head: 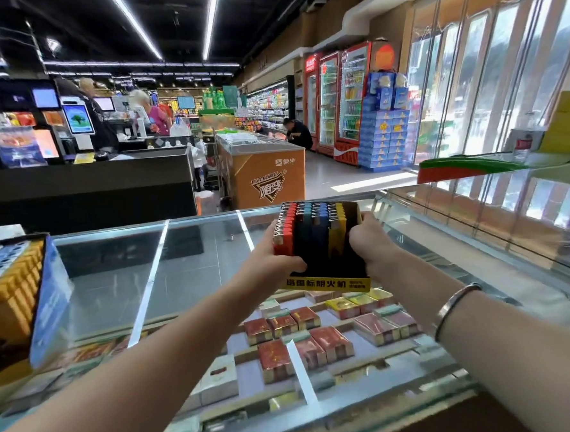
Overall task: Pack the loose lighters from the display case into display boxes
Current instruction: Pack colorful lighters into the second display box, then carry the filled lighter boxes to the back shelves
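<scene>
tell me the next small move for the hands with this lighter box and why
Probably lower the lighter box onto the glass counter and let go. Both the left hand and right hand grip it by its sides, its rows of lighters look full, and another box already sits on the glass to the left.

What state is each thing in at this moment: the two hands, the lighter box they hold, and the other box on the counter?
Left hand: grips the box's left side.
Right hand: grips the box's right side.
Black display box: held over the glass counter, tilted, filled with rows of lighters.
Blue display box: resting on the counter, filled with lighters.
</scene>
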Demonstrator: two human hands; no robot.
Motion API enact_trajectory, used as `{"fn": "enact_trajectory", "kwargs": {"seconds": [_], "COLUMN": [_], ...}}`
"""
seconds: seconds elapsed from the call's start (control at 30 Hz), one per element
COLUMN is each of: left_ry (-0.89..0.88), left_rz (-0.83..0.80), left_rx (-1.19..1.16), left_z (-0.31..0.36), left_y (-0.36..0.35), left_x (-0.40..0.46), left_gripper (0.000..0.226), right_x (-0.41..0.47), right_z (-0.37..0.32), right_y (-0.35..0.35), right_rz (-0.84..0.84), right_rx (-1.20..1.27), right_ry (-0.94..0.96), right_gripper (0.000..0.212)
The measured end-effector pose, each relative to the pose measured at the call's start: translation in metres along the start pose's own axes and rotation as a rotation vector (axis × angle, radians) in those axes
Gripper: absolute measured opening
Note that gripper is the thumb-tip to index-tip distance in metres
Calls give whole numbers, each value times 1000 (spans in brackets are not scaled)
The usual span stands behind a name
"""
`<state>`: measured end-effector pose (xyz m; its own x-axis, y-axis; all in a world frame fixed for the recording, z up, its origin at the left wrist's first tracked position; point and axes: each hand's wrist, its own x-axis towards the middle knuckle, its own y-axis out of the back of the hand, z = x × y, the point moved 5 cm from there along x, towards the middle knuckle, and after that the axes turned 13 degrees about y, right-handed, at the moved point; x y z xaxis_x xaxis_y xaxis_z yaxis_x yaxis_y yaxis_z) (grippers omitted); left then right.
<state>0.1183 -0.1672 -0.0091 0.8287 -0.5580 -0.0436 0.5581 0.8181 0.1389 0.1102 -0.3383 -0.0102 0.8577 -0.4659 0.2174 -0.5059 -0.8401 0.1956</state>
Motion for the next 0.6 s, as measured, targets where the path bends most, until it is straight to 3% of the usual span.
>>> {"fn": "enact_trajectory", "kwargs": {"seconds": [0.23, 0.5, 0.6], "left_ry": [-30, 102, 135], "left_rz": [120, 163, 181], "left_rx": [-144, -256, -257], "left_z": [5, 33, 58], "left_y": [5, -22, -43], "left_x": [55, 75, 74], "left_gripper": [62, 60, 55], "right_x": [58, 72, 76], "right_z": [17, 1, -14], "right_y": [-10, 32, 60], "right_rz": [-1, 113, 82], "right_rx": [-10, 294, 357], "right_ry": [-7, -161, -195], "right_gripper": [33, 44, 46]}}
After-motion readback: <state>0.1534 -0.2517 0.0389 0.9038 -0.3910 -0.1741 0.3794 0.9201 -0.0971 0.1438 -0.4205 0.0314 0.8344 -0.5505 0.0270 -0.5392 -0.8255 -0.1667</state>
